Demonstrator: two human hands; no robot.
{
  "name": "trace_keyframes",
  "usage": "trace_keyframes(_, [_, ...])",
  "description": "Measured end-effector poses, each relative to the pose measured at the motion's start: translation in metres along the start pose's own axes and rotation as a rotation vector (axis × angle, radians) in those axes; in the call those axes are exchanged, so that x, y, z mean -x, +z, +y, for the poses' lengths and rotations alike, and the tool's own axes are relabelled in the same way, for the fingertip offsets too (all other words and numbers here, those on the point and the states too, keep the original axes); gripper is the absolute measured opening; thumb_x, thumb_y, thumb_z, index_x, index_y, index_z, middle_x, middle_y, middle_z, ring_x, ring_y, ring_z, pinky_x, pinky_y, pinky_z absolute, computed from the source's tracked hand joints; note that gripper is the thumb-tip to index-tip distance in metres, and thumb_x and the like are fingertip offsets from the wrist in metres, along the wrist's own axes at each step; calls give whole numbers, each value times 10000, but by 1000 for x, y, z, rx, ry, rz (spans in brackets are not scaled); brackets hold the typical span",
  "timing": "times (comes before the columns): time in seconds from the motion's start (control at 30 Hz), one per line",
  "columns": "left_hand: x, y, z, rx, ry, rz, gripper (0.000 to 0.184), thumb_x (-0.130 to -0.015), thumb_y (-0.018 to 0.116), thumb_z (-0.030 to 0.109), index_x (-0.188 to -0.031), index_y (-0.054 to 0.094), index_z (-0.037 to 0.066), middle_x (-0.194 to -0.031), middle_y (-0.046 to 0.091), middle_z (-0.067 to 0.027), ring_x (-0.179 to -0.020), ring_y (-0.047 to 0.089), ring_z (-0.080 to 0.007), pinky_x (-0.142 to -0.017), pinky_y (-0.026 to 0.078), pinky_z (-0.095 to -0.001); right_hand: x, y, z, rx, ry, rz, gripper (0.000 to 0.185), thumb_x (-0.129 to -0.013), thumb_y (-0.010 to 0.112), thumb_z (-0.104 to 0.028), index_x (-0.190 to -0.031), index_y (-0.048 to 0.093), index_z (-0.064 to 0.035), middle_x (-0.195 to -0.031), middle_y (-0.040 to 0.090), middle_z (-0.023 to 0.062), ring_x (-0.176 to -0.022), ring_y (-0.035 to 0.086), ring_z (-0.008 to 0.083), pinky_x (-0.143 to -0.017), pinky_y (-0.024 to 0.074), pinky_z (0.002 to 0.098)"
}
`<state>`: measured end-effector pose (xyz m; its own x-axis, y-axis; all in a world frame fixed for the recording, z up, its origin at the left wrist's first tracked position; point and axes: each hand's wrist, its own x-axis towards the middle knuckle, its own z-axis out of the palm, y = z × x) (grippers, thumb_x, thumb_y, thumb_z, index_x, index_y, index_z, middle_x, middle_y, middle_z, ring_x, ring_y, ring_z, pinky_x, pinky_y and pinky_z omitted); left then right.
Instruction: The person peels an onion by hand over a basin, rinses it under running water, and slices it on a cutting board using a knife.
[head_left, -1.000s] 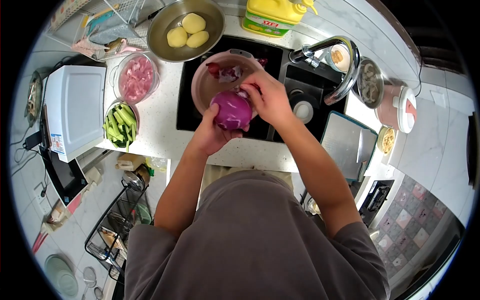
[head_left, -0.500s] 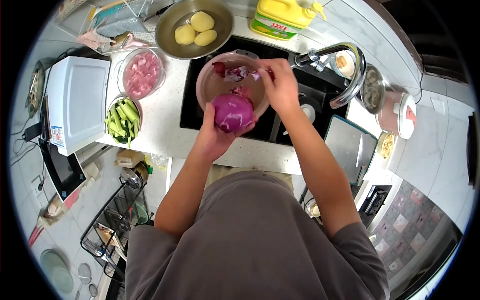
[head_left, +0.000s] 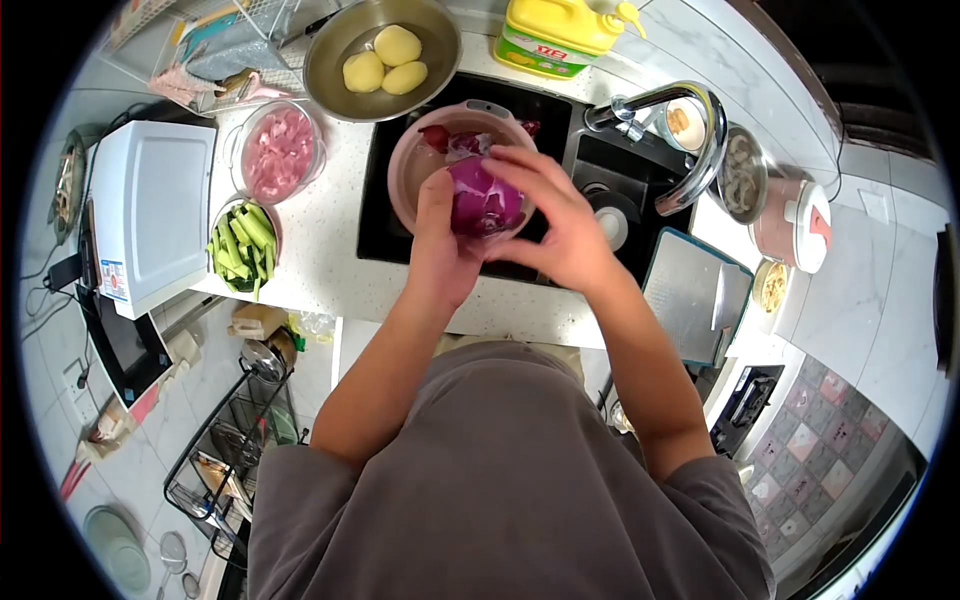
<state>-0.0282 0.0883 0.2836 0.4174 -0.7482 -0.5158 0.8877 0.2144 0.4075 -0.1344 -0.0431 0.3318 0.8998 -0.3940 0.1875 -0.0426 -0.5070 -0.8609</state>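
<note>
Right hand [head_left: 572, 228] has come back from the bowl's right edge to the purple onion [head_left: 487, 197], which has shifted a bit right and away from the body. Left hand [head_left: 442, 240] is clamped on the onion's left side, thumb along it, basically steadying it. Right one's spread in a wide C around the other side, fingertips at the top; can't tell if it's squeezing. So the onion sits between both hands, over the pink bowl [head_left: 401, 180], probably so scraps and drips stay contained. Skins [head_left: 467, 146] lie in there already. Bowl's in the black sink [head_left: 376, 228], set in the table [head_left: 322, 262]. Farther back, a metal pan [head_left: 326, 72] keeps peeled potatoes [head_left: 397, 46] together, out of the way.
</note>
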Motion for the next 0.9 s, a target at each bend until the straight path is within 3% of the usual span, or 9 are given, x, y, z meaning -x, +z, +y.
trace_keyframes(0.2, [11,15,10,-127,-31,65,385,-1042,593,358,-1301,412,137,-1321,544,-112,-1170,622,-255,-883,627,-417,15,16,15,-21,-34,154,626,-735,867,-158,-1325,669,-90,-1444,552,142,-1297,563,348,-1080,478,428])
trace_keyframes(0.43, [8,13,7,-252,-1,24,451,-999,649,172,-1318,336,120,-1379,452,-145,-1193,585,-293,-897,633,-533,16,39,33,-512,194,257,337,-1028,579,-156,-1330,651,-23,-1451,558,160,-1368,506,265,-1151,370,384])
trace_keyframes(0.53, [-19,-21,-13,-787,417,92,606,-896,772,141,-1394,438,62,-1348,519,-129,-1220,546,-220,-1021,480,-322,24,52,53,-269,311,279,332,-1063,526,-233,-1336,660,-98,-1459,541,187,-1373,502,311,-1158,371,380])
trace_keyframes(0.6, [-32,-37,-18,-782,255,220,548,-887,795,163,-1344,516,45,-1290,587,-120,-1156,587,-215,-989,512,-328,42,63,86,84,627,197,444,-1026,589,-229,-1462,541,-159,-1518,480,173,-1367,507,339,-1109,425,344])
trace_keyframes(0.7, [-37,-45,-24,-787,163,295,552,-887,800,183,-1339,510,54,-1288,572,-120,-1142,596,-222,-923,572,-337,67,16,62,92,387,356,581,-944,660,-155,-1496,481,-167,-1525,464,148,-1296,547,364,-1054,481,403])
trace_keyframes(0.73, [-35,-39,-26,-818,151,289,562,-886,801,187,-1346,504,60,-1301,558,-122,-1143,596,-227,-919,578,-336,85,3,63,132,377,379,537,-930,671,-130,-1451,541,-165,-1455,536,155,-1207,611,358,-1015,507,394])
trace_keyframes(0.8, [-27,-16,-35,-835,72,267,602,-888,796,201,-1398,485,122,-1355,509,-118,-1150,599,-241,-867,607,-358,132,-20,72,36,702,437,411,-912,686,-107,-1319,654,-149,-1290,654,154,-1090,669,356,-959,532,390])
trace_keyframes(0.87, [-19,11,-54,-821,-124,80,649,-888,790,213,-1448,462,199,-1405,465,-105,-1162,597,-256,-798,632,-380,209,-46,118,229,628,720,286,-895,696,-88,-1177,719,-124,-1128,718,151,-1019,692,356,-917,545,400])
trace_keyframes(0.9, [-19,12,-69,-827,-205,-26,649,-896,775,218,-1463,461,237,-1407,449,-89,-1171,590,-263,-736,645,-396,239,-69,110,294,759,853,253,-870,702,-68,-1115,733,-122,-1078,731,146,-1023,692,353,-900,546,404])
